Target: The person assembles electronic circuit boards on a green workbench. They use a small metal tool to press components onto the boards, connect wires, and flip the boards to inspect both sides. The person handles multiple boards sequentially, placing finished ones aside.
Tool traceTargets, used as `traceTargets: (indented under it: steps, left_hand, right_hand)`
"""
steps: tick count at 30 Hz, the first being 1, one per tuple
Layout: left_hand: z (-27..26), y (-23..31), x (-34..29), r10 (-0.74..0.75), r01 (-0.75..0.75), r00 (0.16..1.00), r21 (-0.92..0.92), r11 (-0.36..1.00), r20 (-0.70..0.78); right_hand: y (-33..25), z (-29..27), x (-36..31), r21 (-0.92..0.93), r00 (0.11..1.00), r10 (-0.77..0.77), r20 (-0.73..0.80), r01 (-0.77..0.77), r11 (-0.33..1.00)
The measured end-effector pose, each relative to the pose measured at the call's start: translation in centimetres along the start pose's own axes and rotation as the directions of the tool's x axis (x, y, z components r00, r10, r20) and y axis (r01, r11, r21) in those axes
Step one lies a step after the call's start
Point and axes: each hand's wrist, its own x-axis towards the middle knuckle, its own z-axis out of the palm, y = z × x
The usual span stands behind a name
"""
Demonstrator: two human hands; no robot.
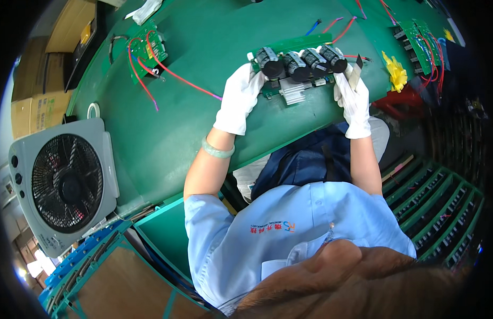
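A green circuit board (302, 42) is held tilted above the green table, between my two gloved hands. Several big black cylindrical capacitors (296, 66) stand out from it in a row, with a silver finned heat sink (293, 92) below them. My left hand (239, 100), in a white glove, is closed on the board's left end. At the right end, my right hand (354, 101), gloved too, grips the board. A flat, slanted-tip metal tool (356, 72) juts up from the right fingers; its lower part is hidden. Red and blue wires extend from the board's far side.
Another circuit board (150, 53) with red wires lies at the far left, and more boards (419, 45) sit at the far right beside a yellow object (395, 72). A grey box fan (68, 181) stands left. Green slotted racks (438, 207) are at right.
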Motion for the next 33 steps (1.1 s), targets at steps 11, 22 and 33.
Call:
traceTargets:
  steps: [11,22,33]
  left_hand:
    - [-0.1,-0.1,0.0,-0.033,0.100,0.985,-0.395,0.913,0.172]
    - [0.0,0.2,0.3,-0.039,0.080,0.990,-0.315,0.946,0.134]
    - [-0.1,3.0,0.0,-0.205,0.246,0.964,-0.271,0.931,0.170]
  right_hand:
    - [0.7,-0.1,0.5,-0.122,1.000,0.019,0.012,-0.018,0.992]
    - [0.7,-0.3,0.5,-0.051,0.999,-0.028,0.020,0.029,0.998]
    - [-2.4,-5.4,-0.7,-0.243,0.900,-0.089,0.426,0.209,0.947]
